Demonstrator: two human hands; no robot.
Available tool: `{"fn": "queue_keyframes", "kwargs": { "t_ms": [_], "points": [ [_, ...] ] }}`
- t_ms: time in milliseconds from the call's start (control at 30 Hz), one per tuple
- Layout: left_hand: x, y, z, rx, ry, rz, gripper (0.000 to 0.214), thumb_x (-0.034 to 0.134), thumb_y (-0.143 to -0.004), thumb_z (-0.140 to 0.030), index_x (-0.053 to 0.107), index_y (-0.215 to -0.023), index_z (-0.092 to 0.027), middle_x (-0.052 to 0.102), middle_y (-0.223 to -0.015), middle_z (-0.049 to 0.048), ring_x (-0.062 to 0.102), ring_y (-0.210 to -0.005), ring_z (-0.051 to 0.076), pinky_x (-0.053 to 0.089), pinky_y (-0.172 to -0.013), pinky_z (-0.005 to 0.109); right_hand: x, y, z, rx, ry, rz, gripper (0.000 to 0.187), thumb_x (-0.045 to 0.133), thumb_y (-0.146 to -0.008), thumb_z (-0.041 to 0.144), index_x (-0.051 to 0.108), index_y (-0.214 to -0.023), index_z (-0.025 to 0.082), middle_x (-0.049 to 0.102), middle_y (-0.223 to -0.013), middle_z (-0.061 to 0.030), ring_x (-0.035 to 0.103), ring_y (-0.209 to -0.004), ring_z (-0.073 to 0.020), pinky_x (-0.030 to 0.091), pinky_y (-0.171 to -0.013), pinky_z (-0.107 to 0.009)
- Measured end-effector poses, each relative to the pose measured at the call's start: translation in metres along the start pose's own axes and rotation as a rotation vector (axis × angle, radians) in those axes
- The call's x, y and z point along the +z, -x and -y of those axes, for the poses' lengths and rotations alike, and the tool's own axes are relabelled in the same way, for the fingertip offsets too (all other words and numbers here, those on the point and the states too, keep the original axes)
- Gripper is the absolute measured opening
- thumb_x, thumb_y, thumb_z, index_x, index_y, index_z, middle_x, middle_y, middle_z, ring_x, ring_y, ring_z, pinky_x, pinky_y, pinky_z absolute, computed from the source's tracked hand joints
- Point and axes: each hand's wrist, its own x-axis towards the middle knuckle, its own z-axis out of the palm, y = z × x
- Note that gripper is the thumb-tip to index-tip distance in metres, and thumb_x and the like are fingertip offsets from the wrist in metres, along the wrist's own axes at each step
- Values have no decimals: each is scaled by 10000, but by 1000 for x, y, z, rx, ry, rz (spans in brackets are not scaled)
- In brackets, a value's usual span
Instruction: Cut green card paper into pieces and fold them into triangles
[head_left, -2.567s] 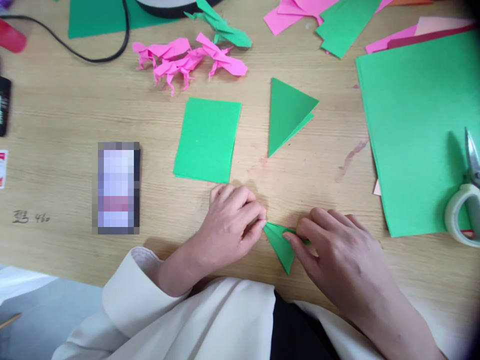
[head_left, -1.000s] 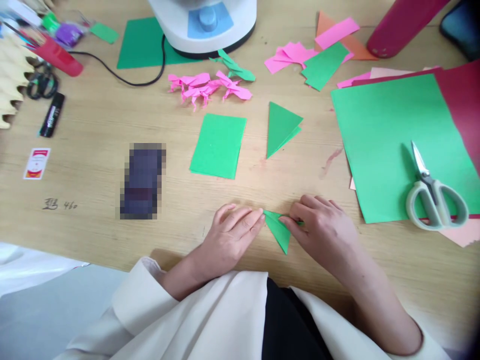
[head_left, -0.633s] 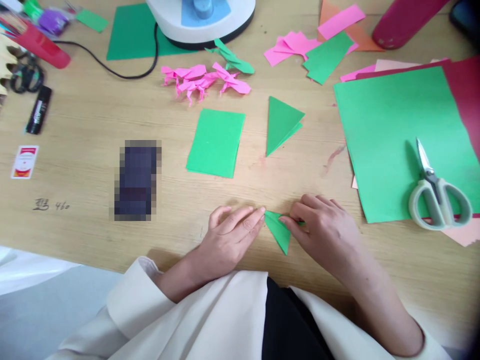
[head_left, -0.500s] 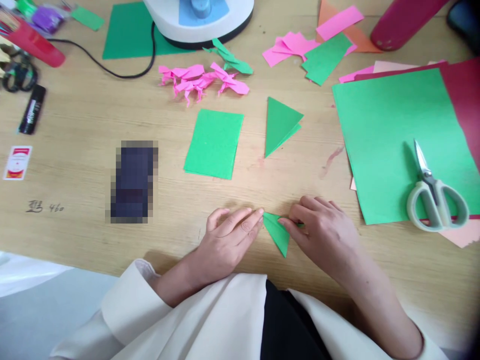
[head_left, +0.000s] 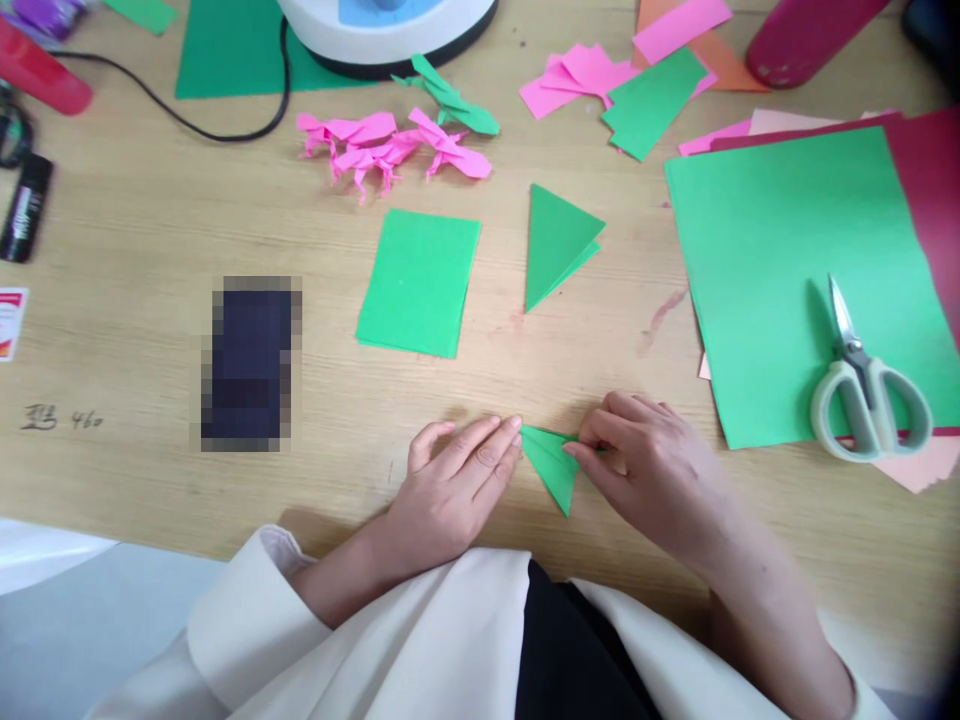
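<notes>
A small green origami paper [head_left: 555, 468], folded to a pointed shape, lies on the table near its front edge. My left hand [head_left: 457, 480] rests flat with fingers stretched, its fingertips touching the paper's left corner. On the other side, my right hand [head_left: 645, 460] pinches the paper's right edge between thumb and curled fingers, hiding that end. Beyond the hands are a green folded paper triangle [head_left: 559, 245] and green paper squares [head_left: 420, 283].
Pink folded paper animals [head_left: 375, 150] and a green one [head_left: 454, 105] stand farther back. Scissors [head_left: 855, 360] lie on large green sheets [head_left: 772, 280] at right. A blurred-out dark object [head_left: 251, 365] is at left, near a black cord [head_left: 172, 115] and a glue stick [head_left: 28, 208].
The view has shifted slightly, so the items at left sit farther left in the picture. Both hands keep nearly the same pose on the folded paper.
</notes>
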Motion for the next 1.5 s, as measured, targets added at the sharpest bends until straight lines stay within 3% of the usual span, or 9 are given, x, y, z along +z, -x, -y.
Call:
{"fn": "queue_keyframes", "kwargs": {
  "t_ms": [433,667,767,1033,1367,1500],
  "points": [
    [1,0,4,28,68,32,342,475,-971,-153,612,-1281,-104,574,-1423,118,540,-1276,257,371,-1075,445,1,-1,2,41,35,1,218,606,-915,276,593,-718,182,563,-764,-37,541,-693,-185,353,-663,-326],
    [1,2,-14,-37,-9,119,623,569,-874,-607,516,-1410,-293,505,-1474,170,490,-1333,346,354,-1090,548,1,0,-1,18,7,-6,208,607,-914,270,599,-724,186,572,-763,-26,549,-691,-177,345,-670,-328],
    [2,4,-20,-55,-29,151,676,541,-839,-686,526,-1399,-308,474,-1496,181,462,-1359,353,325,-1105,565,-3,2,-5,-20,-49,23,173,595,-922,268,616,-770,188,571,-793,-26,559,-732,-181,367,-692,-326],
    [5,4,-24,-82,-32,164,644,558,-851,-651,534,-1390,-300,443,-1514,201,436,-1383,358,279,-1123,565,-4,6,-7,-9,-83,5,132,613,-903,220,627,-782,170,549,-882,-55,568,-771,-189,432,-743,-342],
    [10,8,-24,-60,-16,81,592,492,-914,-599,534,-1388,-248,467,-1487,225,432,-1380,367,284,-1111,571,-3,4,-6,-10,-61,-13,162,588,-903,194,586,-743,168,538,-859,-63,557,-748,-185,452,-729,-341],
    [11,9,-24,-50,-11,57,578,482,-923,-589,552,-1378,-240,470,-1498,191,415,-1387,371,271,-1121,575,-5,3,-4,9,-57,-48,180,609,-887,197,583,-711,175,550,-850,-61,564,-726,-174,451,-692,-323]
  ]
}}
